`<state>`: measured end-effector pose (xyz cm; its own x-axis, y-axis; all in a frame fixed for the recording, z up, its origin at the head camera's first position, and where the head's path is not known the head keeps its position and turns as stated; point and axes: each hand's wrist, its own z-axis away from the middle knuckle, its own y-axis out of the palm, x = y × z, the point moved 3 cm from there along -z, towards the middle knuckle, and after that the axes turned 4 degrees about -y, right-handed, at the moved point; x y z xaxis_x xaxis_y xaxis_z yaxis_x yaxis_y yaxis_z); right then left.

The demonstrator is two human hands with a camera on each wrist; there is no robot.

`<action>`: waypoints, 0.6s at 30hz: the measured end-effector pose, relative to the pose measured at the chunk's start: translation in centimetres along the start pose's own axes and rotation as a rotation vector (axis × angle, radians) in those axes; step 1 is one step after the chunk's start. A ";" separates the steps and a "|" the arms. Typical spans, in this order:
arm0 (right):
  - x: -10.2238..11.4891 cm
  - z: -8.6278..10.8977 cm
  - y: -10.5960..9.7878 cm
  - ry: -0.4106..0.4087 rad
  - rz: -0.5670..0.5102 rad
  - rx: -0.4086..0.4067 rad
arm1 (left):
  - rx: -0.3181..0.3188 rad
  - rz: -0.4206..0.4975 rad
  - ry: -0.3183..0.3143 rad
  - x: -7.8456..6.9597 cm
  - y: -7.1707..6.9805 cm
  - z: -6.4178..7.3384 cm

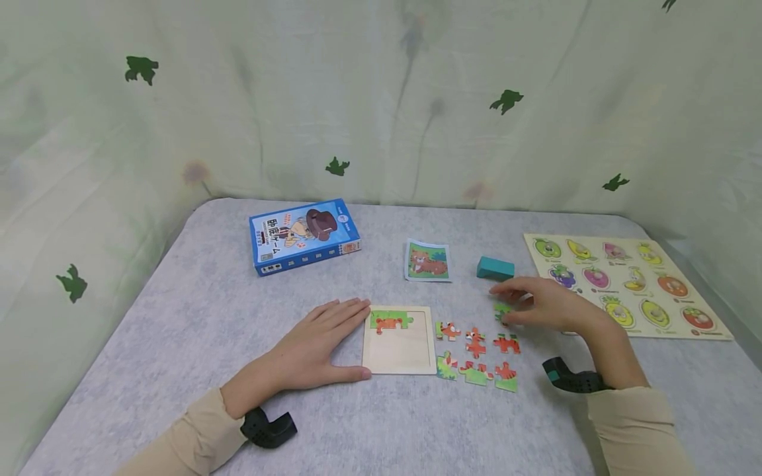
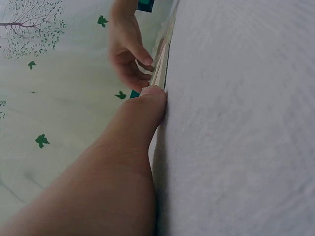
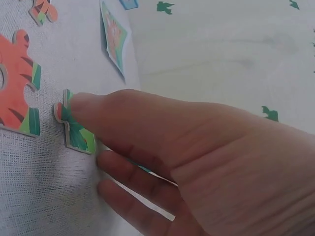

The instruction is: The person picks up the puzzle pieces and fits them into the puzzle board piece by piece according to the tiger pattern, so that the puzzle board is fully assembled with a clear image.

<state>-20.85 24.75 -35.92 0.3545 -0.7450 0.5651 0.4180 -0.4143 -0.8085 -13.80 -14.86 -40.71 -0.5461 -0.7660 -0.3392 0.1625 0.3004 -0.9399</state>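
My left hand (image 1: pixel 318 347) lies flat with its fingers spread at the left edge of a square wooden puzzle tray (image 1: pixel 395 357). Its thumb reaches the tray's lower left corner. Joined green and orange puzzle pieces (image 1: pixel 389 320) sit in the tray's upper left. My right hand (image 1: pixel 544 304) is over a green puzzle piece (image 3: pixel 78 132), with the thumb tip overlapping its edge in the right wrist view. From the head view, a gap shows between thumb and forefinger, and the piece (image 1: pixel 501 311) shows there, near the table. The other fingers curve loosely.
Several loose orange and green pieces (image 1: pixel 475 344) lie right of the tray. Behind are a bear picture card (image 1: pixel 427 261), a teal block (image 1: pixel 495 268) and a blue game box (image 1: pixel 305 236). A fruit board (image 1: pixel 649 291) lies at the right, partly beneath my right arm in view.
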 end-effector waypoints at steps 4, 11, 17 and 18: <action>-0.2 0.0 0.0 0.013 0.000 0.014 | 0.003 0.000 -0.002 0.0 0.0 0.0; -0.6 0.0 0.1 0.033 -0.020 0.037 | 0.003 -0.006 -0.001 0.0 0.0 0.0; -0.9 0.2 0.2 0.013 -0.007 0.037 | -0.004 -0.007 0.004 0.0 0.0 0.0; -1.0 0.2 0.2 0.011 -0.002 0.037 | -0.004 -0.007 0.003 0.0 0.0 0.0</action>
<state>-20.93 25.48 -36.60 0.3446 -0.7502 0.5643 0.4491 -0.3961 -0.8009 -13.82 -14.86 -40.75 -0.5501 -0.7662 -0.3322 0.1553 0.2970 -0.9422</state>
